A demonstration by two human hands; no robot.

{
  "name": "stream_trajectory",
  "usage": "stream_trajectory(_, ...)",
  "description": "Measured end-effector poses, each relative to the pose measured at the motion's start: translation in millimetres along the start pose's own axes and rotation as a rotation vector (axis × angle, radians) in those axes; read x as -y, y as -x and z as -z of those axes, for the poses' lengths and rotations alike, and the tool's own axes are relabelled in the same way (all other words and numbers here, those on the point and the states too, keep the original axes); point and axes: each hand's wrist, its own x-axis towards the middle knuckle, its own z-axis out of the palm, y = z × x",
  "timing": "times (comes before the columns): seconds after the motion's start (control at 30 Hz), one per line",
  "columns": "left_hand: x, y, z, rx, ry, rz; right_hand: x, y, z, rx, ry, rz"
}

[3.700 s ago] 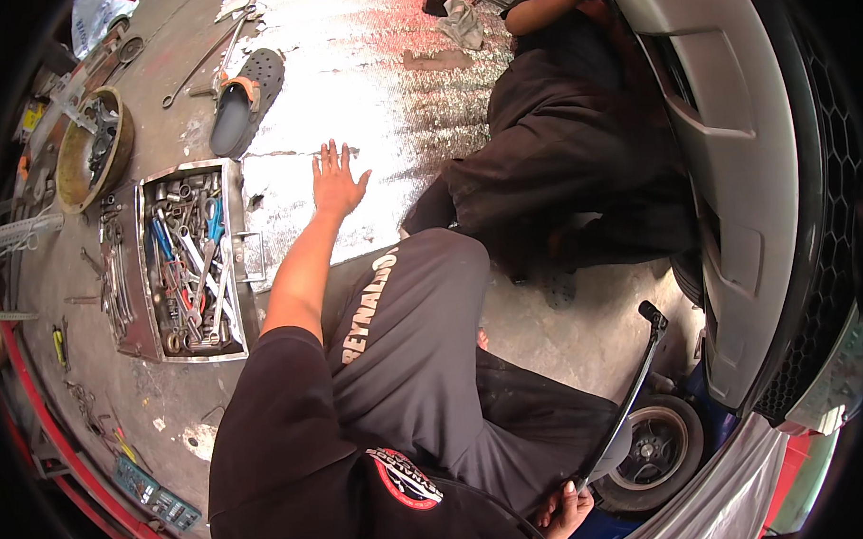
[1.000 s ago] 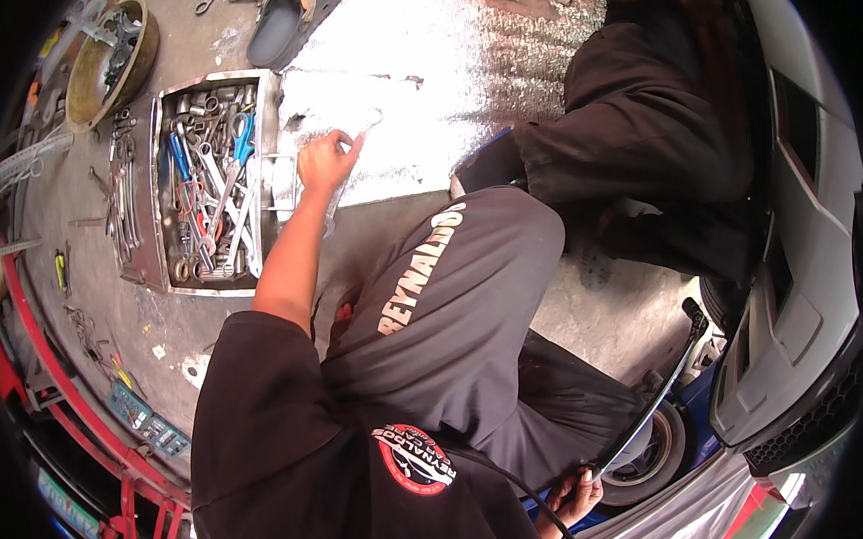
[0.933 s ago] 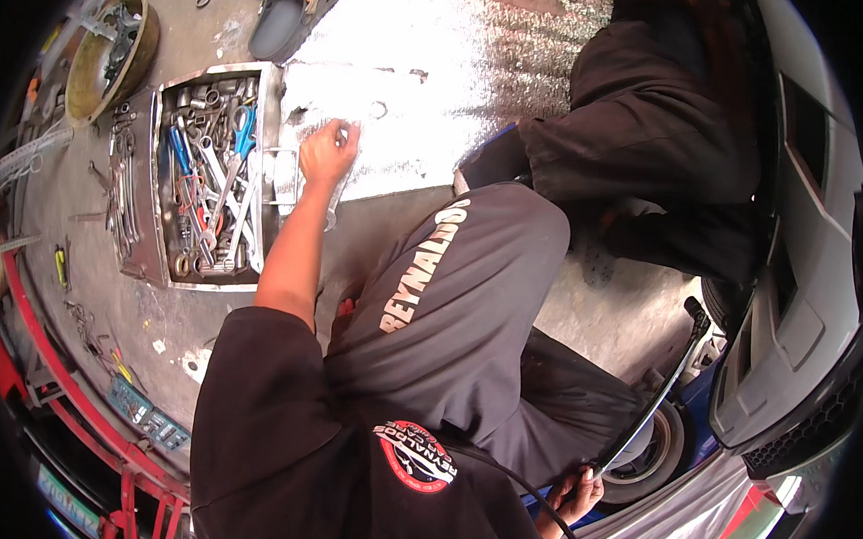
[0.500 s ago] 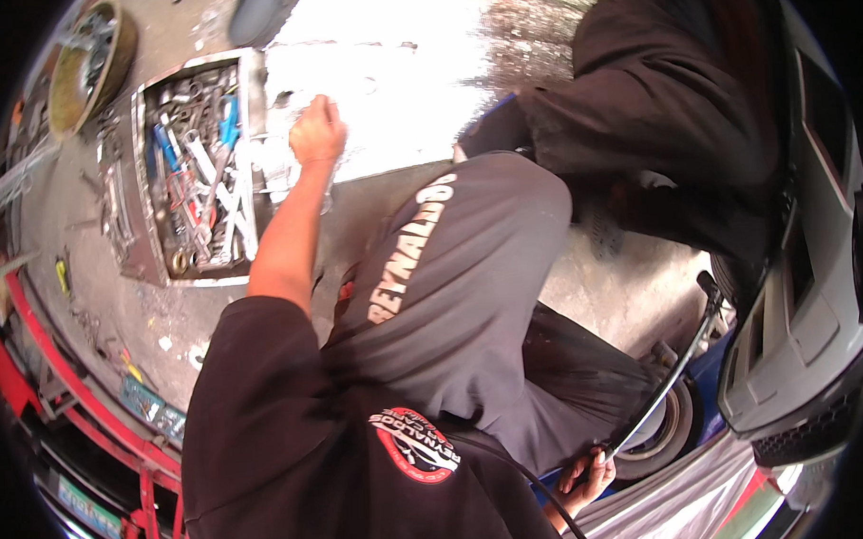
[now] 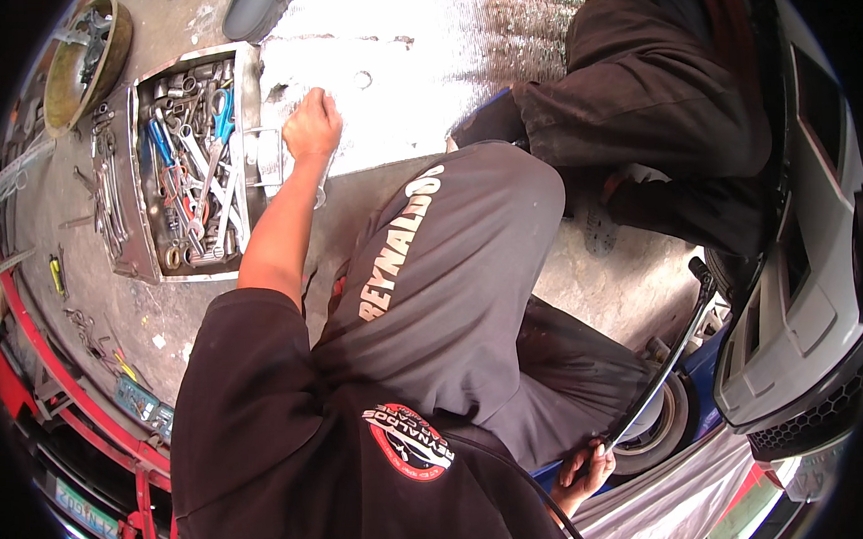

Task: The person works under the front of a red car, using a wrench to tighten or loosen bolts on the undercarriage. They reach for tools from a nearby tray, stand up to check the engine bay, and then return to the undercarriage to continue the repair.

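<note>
My left hand (image 5: 312, 126), curled into a fist, is over the shiny silver mat (image 5: 388, 109), just right of an open metal toolbox (image 5: 253, 162). Whatever it may hold is hidden. Inside the toolbox lie wrenches, sockets and blue-handled tools. At the lower right, my right hand (image 5: 586, 468) has its fingers around the near end of a long metal bar (image 5: 659, 380). The bar slants up and away past my knee to a black end by a wheel (image 5: 679, 418).
Another person's dark-trousered leg (image 5: 654, 119) is bent at the upper right, beside a grey car bumper (image 5: 794, 304). Wrenches (image 5: 111, 200) lie in the toolbox's side tray. A round basin (image 5: 82, 68) stands at the far left, and a red metal frame (image 5: 74, 377) runs along the left.
The view has shifted slightly. My left hand stays closed over the mat, and my right hand keeps its hold on the bar.
</note>
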Motion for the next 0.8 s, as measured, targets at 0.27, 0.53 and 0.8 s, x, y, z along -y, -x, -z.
stream_trajectory(0.27,23.6,-10.2,-2.8,0.091,0.433,0.072,-3.9,1.0,3.0,-0.014,-0.016,0.023)
stream_trajectory(0.53,20.0,-12.9,-4.9,0.087,0.372,0.067,-1.0,-1.5,-0.2,0.019,-0.1,0.016)
stream_trajectory(0.8,39.4,-26.2,3.9,0.099,0.44,0.025,-3.5,-7.3,3.2,-0.016,0.029,0.055)
